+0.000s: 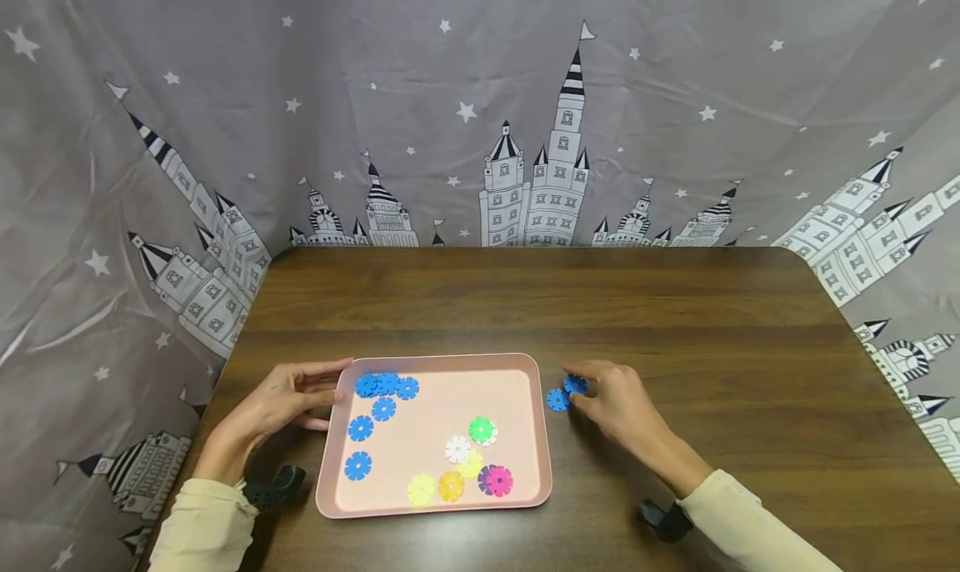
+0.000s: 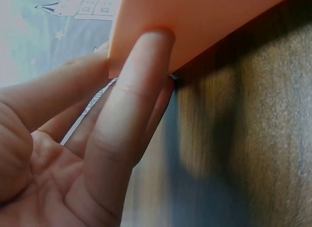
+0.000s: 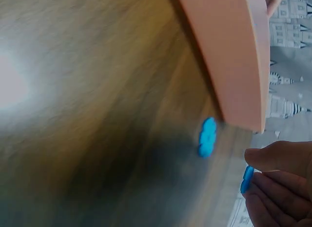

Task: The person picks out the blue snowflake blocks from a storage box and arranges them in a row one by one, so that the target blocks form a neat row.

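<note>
Right hand (image 1: 618, 405) pinches a blue plastic snowflake disc (image 1: 575, 383); another blue disc (image 1: 557, 399) lies beside it. Left hand (image 1: 288, 397), fingers straight, touches the pink plastic tray (image 1: 438, 362) holding colourful discs (image 1: 457, 464). Wrist views are blurred.

Even indoor light, fisheye-bent edges, blurred wrist views, soft shadows

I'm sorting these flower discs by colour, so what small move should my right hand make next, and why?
Probably carry the pinched blue disc over the pink tray rim to the blue discs at its far left; the right hand holds it outside, another blue disc beside.
</note>
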A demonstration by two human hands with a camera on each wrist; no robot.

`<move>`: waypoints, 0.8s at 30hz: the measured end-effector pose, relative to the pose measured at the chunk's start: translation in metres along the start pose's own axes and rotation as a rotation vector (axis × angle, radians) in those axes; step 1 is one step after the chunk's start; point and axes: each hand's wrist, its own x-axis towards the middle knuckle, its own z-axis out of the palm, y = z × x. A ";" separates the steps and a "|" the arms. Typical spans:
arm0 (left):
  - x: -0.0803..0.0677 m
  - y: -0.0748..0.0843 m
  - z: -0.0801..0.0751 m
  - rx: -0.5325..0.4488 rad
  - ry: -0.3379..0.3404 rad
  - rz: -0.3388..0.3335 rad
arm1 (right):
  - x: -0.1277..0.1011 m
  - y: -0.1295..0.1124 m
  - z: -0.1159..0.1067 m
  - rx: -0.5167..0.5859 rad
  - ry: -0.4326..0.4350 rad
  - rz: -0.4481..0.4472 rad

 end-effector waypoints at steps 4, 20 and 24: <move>-0.001 -0.001 -0.001 -0.003 -0.002 0.003 | -0.008 0.011 -0.001 -0.014 -0.005 0.024; -0.001 -0.002 -0.001 -0.010 -0.020 0.025 | -0.016 0.024 0.005 -0.009 -0.011 0.028; -0.001 -0.001 -0.001 -0.007 -0.020 0.027 | -0.017 0.025 0.009 -0.006 -0.022 0.037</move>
